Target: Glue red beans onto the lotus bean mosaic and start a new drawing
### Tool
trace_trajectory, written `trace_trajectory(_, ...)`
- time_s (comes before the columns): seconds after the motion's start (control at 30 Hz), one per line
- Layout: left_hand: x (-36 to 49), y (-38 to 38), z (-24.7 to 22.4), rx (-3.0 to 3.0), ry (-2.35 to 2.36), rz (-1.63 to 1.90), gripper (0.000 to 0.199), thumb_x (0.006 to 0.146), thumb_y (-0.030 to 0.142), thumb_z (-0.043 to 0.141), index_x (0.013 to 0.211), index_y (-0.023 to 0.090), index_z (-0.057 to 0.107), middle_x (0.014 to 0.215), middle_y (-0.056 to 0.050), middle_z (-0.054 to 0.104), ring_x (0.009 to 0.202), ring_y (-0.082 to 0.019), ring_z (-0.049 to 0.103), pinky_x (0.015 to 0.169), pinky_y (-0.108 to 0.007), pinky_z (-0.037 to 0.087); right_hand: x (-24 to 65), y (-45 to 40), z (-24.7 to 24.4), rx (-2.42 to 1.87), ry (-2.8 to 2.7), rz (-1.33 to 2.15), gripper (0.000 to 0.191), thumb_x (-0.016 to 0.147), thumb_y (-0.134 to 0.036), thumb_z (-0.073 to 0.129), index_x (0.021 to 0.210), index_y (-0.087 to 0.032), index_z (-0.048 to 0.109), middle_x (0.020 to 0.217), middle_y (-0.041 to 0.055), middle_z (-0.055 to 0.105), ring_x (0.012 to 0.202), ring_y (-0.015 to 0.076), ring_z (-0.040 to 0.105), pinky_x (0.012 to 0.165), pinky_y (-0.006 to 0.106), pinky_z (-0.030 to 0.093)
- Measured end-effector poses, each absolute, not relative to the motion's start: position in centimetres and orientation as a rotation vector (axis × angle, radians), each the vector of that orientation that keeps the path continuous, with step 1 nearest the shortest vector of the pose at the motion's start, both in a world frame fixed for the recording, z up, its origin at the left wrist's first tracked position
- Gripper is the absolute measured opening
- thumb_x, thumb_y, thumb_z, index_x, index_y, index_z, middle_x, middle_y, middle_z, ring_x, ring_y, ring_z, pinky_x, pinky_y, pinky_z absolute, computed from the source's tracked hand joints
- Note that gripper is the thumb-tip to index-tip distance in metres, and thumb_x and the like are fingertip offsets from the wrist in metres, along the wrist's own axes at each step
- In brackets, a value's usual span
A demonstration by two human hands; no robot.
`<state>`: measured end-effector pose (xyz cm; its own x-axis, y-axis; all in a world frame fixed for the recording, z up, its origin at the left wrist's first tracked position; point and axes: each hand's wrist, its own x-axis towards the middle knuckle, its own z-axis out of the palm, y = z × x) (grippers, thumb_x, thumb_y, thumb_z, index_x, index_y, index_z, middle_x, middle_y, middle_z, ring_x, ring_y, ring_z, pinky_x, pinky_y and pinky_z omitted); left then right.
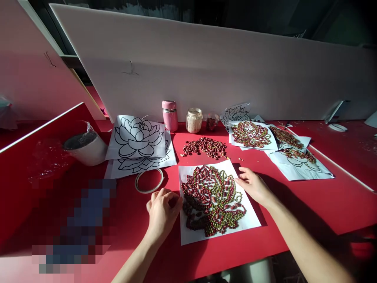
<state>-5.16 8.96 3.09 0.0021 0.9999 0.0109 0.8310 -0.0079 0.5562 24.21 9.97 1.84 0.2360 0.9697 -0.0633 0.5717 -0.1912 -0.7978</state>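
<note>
A white paper sheet (250, 220) lies in front of me with a lotus picture (213, 200) made of red and green beans on it. My left hand (163, 208) is at its left edge, fingers curled and thumb and forefinger pinched on the paper. At the opposite edge my right hand (253, 184) has its fingers apart, with the thumb touching the paper's margin. Just behind the sheet is a loose pile of large speckled red beans (206, 147). A pale tape ring (149, 181) lies beyond my left hand.
Line-drawn lotus sheets (140, 137) lie at back left, near a white tub (88, 147). A pink flask (170, 116), a jar (194, 120) and a small clear cup (212, 122) stand along the white board (206, 78). More bean pictures (251, 135) lie at right on the red table (141, 220).
</note>
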Motion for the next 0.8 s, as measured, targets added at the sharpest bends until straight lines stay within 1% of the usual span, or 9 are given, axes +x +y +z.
trace_trajectory(0.07, -5.2, 8.9, 3.2, 1.895, 1.874, 0.594, 0.02, 0.074, 0.033, 0.05, 0.06, 0.023, 0.06, 0.076, -0.001, 0.059, 0.082, -0.021, 0.045, 0.073, -0.037, 0.031, 24.0, 9.5, 2.0, -1.812, -1.41, 0.836, 0.044, 0.073, -0.04, 0.055, 0.107, -0.012, 0.051, 0.087, 0.0112, 0.063, 0.077, 0.0211, 0.061, 0.068, 0.032, 0.05)
trace_trajectory(0.17, -5.2, 8.9, 3.3, 1.892, 1.862, 0.612, 0.022, 0.075, 0.033, 0.048, 0.06, 0.023, 0.06, 0.077, -0.001, 0.059, 0.083, -0.022, 0.045, 0.073, -0.037, 0.031, 23.8, 8.5, 2.3, -1.755, -1.464, 0.89, 0.029, 0.075, -0.042, 0.053, 0.083, -0.015, 0.056, 0.072, 0.0054, 0.061, 0.069, 0.0186, 0.059, 0.059, 0.027, 0.047)
trace_trajectory(0.2, -5.2, 8.9, 3.3, 1.888, 1.86, 0.618, 0.022, 0.075, 0.033, 0.047, 0.06, 0.023, 0.06, 0.078, -0.001, 0.06, 0.083, -0.022, 0.046, 0.073, -0.037, 0.031, 23.7, 8.2, 2.4, -1.741, -1.495, 0.902, 0.026, 0.075, -0.042, 0.053, 0.075, -0.016, 0.055, 0.066, 0.0028, 0.059, 0.064, 0.0169, 0.057, 0.055, 0.025, 0.045)
trace_trajectory(0.27, -5.2, 8.9, 3.3, 1.873, 1.857, 0.631, 0.021, 0.074, 0.033, 0.048, 0.06, 0.023, 0.061, 0.079, -0.001, 0.06, 0.085, -0.022, 0.046, 0.075, -0.039, 0.031, 23.6, 7.7, 2.5, -1.735, -1.556, 0.901, 0.027, 0.076, -0.041, 0.052, 0.063, -0.017, 0.048, 0.056, -0.002, 0.05, 0.054, 0.0127, 0.049, 0.048, 0.021, 0.038)
trace_trajectory(0.33, -5.2, 8.9, 3.5, 1.849, 1.848, 0.642, 0.02, 0.073, 0.033, 0.048, 0.059, 0.023, 0.06, 0.079, -0.002, 0.06, 0.085, -0.023, 0.046, 0.076, -0.04, 0.031, 23.5, 7.3, 2.5, -1.757, -1.595, 0.866, 0.031, 0.077, -0.039, 0.05, 0.058, -0.018, 0.04, 0.05, -0.0053, 0.038, 0.048, 0.0092, 0.038, 0.045, 0.02, 0.03)
trace_trajectory(0.43, -5.1, 8.9, 4.0, 1.798, 1.811, 0.674, 0.02, 0.07, 0.033, 0.048, 0.056, 0.022, 0.058, 0.077, -0.002, 0.059, 0.083, -0.023, 0.048, 0.077, -0.041, 0.033, 23.4, 7.2, 2.5, -1.767, -1.606, 0.844, 0.034, 0.08, -0.039, 0.047, 0.058, -0.019, 0.031, 0.053, -0.0065, 0.025, 0.049, 0.0078, 0.026, 0.045, 0.02, 0.023)
trace_trajectory(0.53, -4.7, 9.1, 4.8, 1.753, 1.727, 0.733, 0.02, 0.069, 0.036, 0.048, 0.057, 0.022, 0.057, 0.076, -0.002, 0.058, 0.081, -0.022, 0.05, 0.075, -0.037, 0.038, 23.6, 7.3, 2.9, -1.717, -1.58, 0.895, 0.034, 0.082, -0.04, 0.044, 0.06, -0.019, 0.03, 0.056, -0.0061, 0.023, 0.051, 0.008, 0.025, 0.047, 0.021, 0.023)
trace_trajectory(0.67, -3.5, 9.8, 6.1, 1.703, 1.572, 0.801, 0.022, 0.07, 0.039, 0.049, 0.058, 0.021, 0.056, 0.071, -0.001, 0.056, 0.073, -0.017, 0.053, 0.068, -0.029, 0.041, 24.6, 7.8, 4.1, -1.65, -1.508, 0.924, 0.033, 0.082, -0.044, 0.045, 0.062, -0.018, 0.038, 0.056, -0.0053, 0.032, 0.052, 0.0085, 0.032, 0.048, 0.02, 0.029)
trace_trajectory(0.8, -1.1, 11.8, 7.4, 1.651, 1.491, 0.858, 0.021, 0.07, 0.037, 0.051, 0.06, 0.019, 0.055, 0.072, -0.001, 0.056, 0.071, -0.015, 0.053, 0.064, -0.026, 0.041, 26.7, 8.8, 5.5, -1.662, -1.393, 0.912, 0.034, 0.079, -0.05, 0.048, 0.073, -0.017, 0.054, 0.059, -0.0014, 0.05, 0.057, 0.0137, 0.049, 0.05, 0.023, 0.04)
